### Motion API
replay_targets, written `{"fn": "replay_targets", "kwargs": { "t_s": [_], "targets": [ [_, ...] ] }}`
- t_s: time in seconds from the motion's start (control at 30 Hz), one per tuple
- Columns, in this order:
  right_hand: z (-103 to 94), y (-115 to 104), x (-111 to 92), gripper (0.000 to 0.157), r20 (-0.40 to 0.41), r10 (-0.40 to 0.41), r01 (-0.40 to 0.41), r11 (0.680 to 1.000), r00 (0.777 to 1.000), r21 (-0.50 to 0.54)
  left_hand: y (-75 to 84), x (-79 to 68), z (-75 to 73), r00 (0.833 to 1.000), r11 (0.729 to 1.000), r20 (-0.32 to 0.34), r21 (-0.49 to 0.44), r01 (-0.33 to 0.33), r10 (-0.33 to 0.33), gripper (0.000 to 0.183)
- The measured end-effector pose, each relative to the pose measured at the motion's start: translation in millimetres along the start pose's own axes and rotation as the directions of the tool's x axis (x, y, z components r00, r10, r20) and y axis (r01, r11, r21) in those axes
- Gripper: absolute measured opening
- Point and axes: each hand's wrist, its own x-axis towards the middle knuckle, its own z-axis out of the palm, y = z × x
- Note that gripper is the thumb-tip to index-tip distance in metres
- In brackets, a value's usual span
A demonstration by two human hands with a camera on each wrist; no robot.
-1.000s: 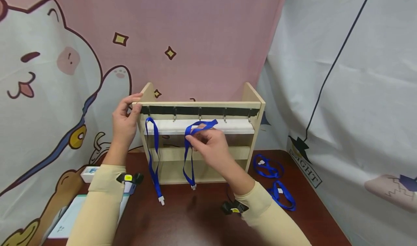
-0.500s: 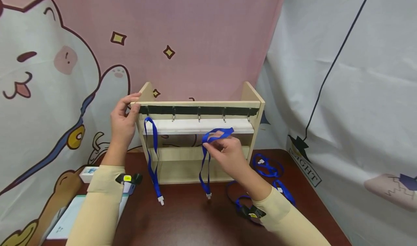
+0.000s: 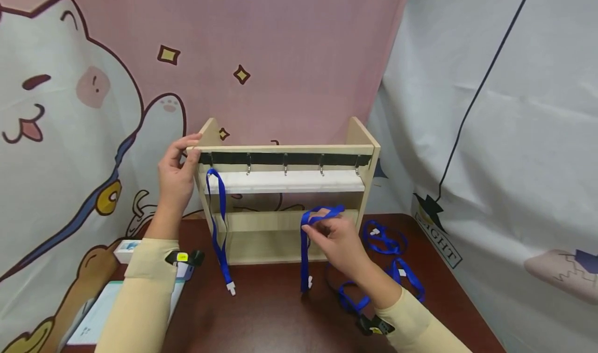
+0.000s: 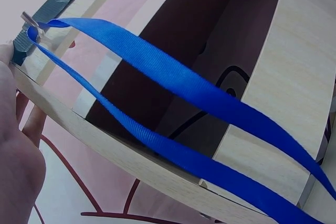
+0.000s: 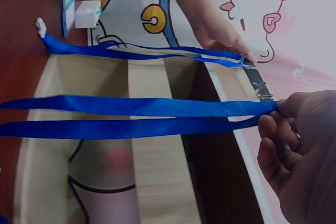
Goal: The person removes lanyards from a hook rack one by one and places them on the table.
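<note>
A pink cartoon backdrop rises behind the dark red tabletop. The blue lanyard hangs before the wooden rack, pinched near its upper fold by the right hand. It should handle light, limp and hardy; the flat strap by that fold seems the surest hold, its white clip likely adding slight weight. The left hand grips the rack's upper left corner, near another lanyard.

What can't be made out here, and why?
Head: front table strap, partly behind the right arm.
Head: booklet, partly behind the left sleeve, too small to read.
Left wrist: hung strap, lower end cut off by edge.
Right wrist: held strap, lower end cut off by left edge.
</note>
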Motion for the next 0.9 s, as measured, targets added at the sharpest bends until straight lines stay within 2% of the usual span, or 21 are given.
{"fn": "replay_targets", "kwargs": {
  "t_s": [0.1, 0.23, 0.37, 0.47, 0.67, 0.77, 0.9],
  "targets": [
    [3.6, 1, -7, 0.017, 0.011, 0.036, -0.036, 0.999, 0.999, -0.001, -9.3, 2.9, -2.6, 1.0, 1.0, -0.001, 0.005, -0.003, 0.003, 0.025],
    [11.0, 4, -17, 0.022, 0.029, 0.074, -0.075, 0.997, 0.997, 0.034, -12.5, 4.0, -3.8, 1.0, 1.0, 0.002, -0.001, -0.007, 0.007, 0.026],
    [19.2, 8, -28, 0.027, 0.058, 0.108, -0.111, 0.991, 0.993, 0.067, -9.9, 2.3, -2.8, 1.0, 1.0, 0.001, 0.003, -0.009, 0.009, 0.025],
    [24.9, 12, -36, 0.026, 0.097, 0.152, -0.159, 0.985, 0.984, 0.071, -1.4, 0.6, -0.5, 1.0, 1.0, 0.0, 0.004, -0.01, 0.01, 0.024],
    [34.5, 22, -54, 0.026, 0.214, 0.244, -0.269, 0.959, 0.946, 0.093, 19.0, -2.3, 3.1, 1.0, 1.0, 0.001, -0.021, -0.008, 0.008, 0.026],
    [37.0, 28, -63, 0.027, 0.282, 0.267, -0.302, 0.95, 0.922, 0.086, 20.2, -2.8, 3.2, 1.0, 1.0, 0.0, -0.022, -0.005, 0.005, 0.026],
    [36.4, 37, -71, 0.024, 0.392, 0.275, -0.316, 0.948, 0.878, 0.042, 18.1, -2.9, 3.2, 1.0, 1.0, 0.003, -0.026, -0.008, 0.008, 0.026]
  ]
}}
